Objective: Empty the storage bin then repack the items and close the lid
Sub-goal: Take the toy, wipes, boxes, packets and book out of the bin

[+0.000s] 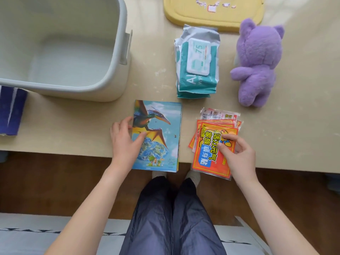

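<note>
Storage bin (73, 91): pale grey, lid off, stands at the far-left corner of the counter (73, 126). No items are visible inside it, and a handle faces the middle of the counter.

Dinosaur book (160, 129): lies flat at the front edge of the counter, just right of the bin's near corner, with its lower end overhanging that edge.

Left hand (125, 142): on the book's left side. The thumb lies on the cover and the fingers (127, 120) curl at the book's left edge, gripping it.

Orange packets (207, 150): a loose fanned stack at the front edge, right of the book and apart from it. The top packet overhangs the edge.

Right hand (239, 153): fingers (228, 138) bent and drawn together, pinching the top packet near its middle.

Wipes packs (198, 70): teal and white, stacked mid-counter, beyond the book and packets.

Purple plush toy (257, 61): lies right of the wipes, not touching them.

Yellow flat item (211, 17): at the far edge, partly out of view, its near rim just beyond the wipes.

Dark blue box (11, 111): at the left edge, in front of the bin
</note>
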`<state>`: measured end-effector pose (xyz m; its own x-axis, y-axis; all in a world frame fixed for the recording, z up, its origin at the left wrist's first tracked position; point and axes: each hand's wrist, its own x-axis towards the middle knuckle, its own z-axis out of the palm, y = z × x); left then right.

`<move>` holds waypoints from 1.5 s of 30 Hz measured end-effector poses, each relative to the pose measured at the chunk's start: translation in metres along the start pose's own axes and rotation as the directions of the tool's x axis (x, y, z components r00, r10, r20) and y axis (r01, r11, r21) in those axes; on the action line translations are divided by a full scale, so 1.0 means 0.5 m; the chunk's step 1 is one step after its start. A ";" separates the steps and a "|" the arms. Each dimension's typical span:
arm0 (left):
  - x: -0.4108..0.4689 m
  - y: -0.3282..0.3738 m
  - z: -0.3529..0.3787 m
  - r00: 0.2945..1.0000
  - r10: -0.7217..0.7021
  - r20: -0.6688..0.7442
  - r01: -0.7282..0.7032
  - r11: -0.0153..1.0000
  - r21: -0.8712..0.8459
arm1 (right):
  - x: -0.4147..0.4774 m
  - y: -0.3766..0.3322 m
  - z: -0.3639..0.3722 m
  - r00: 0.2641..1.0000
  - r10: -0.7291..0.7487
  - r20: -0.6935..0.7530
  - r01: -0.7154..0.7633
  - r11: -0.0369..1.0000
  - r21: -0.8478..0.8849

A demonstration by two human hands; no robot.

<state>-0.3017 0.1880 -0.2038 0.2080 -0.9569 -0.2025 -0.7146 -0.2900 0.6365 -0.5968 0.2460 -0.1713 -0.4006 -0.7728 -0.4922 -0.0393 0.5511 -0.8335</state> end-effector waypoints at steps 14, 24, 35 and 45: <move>-0.082 0.217 0.162 0.930 0.284 0.232 -0.269 0.958 -0.094 | 0.068 0.028 -0.120 0.973 -0.164 -0.165 0.019 0.762 -0.648; -0.138 0.281 0.266 0.958 0.098 0.268 -0.052 0.983 -0.174 | 0.063 0.035 -0.093 0.971 -0.139 -0.193 0.025 0.866 -0.500; -0.106 0.285 0.247 0.946 0.052 0.320 -0.047 0.999 -0.024 | 0.074 0.029 -0.098 0.983 -0.129 -0.132 0.042 0.852 -0.521; 0.009 0.328 0.258 0.736 0.480 0.477 -0.571 0.819 0.058 | -0.011 0.091 -0.117 0.972 -0.192 -0.133 0.060 0.755 -0.653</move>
<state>-0.5040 0.1376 -0.1965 -0.5084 -0.8379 -0.1985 -0.7425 0.3098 0.5939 -0.6500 0.2938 -0.1918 -0.5036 -0.8154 -0.2854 -0.6515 0.5754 -0.4945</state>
